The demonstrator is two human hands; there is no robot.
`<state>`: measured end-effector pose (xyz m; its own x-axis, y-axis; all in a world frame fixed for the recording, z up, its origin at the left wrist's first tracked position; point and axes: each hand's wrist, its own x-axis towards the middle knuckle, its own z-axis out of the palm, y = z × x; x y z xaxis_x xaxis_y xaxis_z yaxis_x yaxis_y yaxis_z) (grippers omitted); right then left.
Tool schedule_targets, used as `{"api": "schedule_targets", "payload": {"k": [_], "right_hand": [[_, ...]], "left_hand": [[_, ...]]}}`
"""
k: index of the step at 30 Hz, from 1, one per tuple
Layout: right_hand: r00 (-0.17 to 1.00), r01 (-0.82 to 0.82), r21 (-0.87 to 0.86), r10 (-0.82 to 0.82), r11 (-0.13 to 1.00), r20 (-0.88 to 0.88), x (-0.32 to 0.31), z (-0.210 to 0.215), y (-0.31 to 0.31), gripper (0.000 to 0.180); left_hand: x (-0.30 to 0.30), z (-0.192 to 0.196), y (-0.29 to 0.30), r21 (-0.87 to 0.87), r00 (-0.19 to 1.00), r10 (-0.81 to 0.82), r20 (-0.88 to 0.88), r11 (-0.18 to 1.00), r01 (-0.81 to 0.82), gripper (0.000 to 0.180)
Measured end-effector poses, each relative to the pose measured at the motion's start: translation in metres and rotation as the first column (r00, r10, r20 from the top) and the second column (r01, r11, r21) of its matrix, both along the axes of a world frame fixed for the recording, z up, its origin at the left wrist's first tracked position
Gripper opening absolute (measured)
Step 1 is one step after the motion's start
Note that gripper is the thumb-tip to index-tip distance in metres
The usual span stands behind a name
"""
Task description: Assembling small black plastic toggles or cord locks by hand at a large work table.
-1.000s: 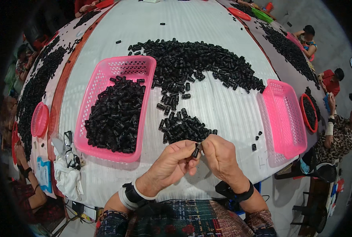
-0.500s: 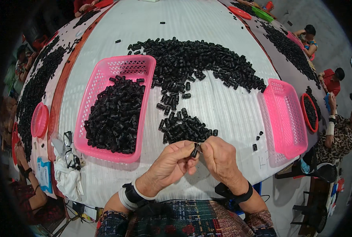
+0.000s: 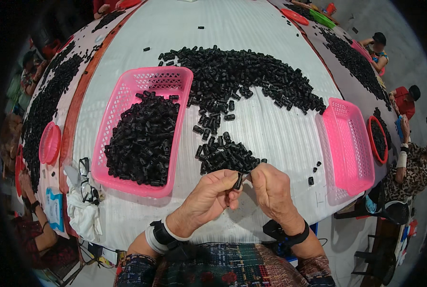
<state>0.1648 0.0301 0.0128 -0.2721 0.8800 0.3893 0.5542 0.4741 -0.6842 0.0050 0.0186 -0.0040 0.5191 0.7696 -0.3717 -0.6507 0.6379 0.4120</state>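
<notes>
My left hand (image 3: pixel 208 196) pinches a small black cylindrical plastic part (image 3: pixel 238 182) between thumb and fingers, its lower end pointing down. Beside it, my right hand (image 3: pixel 273 191) is closed in a pinch. Something thin and light-coloured seems to run from its fingertips toward the part, too small to name. Just beyond my hands lies a small heap of similar black parts (image 3: pixel 230 155), linked by scattered ones to a larger black pile (image 3: pixel 252 71). At left stands a pink basket (image 3: pixel 103 143), heaped with such parts.
Another pink basket (image 3: pixel 352 148) stands at the right, with a few loose black bits near it. Glasses (image 3: pixel 85 179) and a white cloth (image 3: pixel 84 217) lie at the left edge beside a blue-white packet (image 3: pixel 54 210). Several people work at side tables with more black parts.
My right hand has drawn slightly to the right, widening the gap from my left hand. The left hand still grips the black part. The whole view has shifted a little.
</notes>
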Motion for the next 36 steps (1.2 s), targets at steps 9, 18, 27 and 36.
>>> {"api": "schedule_targets", "payload": {"k": [9,18,27,36], "right_hand": [[0.998,-0.008,0.087,0.002,0.996,0.069,-0.004,-0.005,-0.001,0.014],[0.987,-0.003,0.070,-0.008,0.998,0.162,-0.003,-0.006,-0.002,0.017],[0.997,-0.060,0.049,0.058,0.997,0.043,0.007,-0.009,0.001,0.009],[1.000,-0.030,0.451,0.022,0.892,0.022,-0.012,0.009,-0.016,0.037]], "left_hand": [[0.000,0.002,-0.002,0.046,1.000,0.004,-0.007,0.999,-0.003,0.013],[0.001,-0.004,-0.001,0.029,0.999,-0.003,-0.035,1.000,0.004,0.012],[0.001,-0.002,0.001,0.034,1.000,0.005,-0.013,0.999,-0.004,0.013],[-0.001,0.002,-0.005,0.095,1.000,0.016,0.012,0.995,-0.017,0.017]]}}
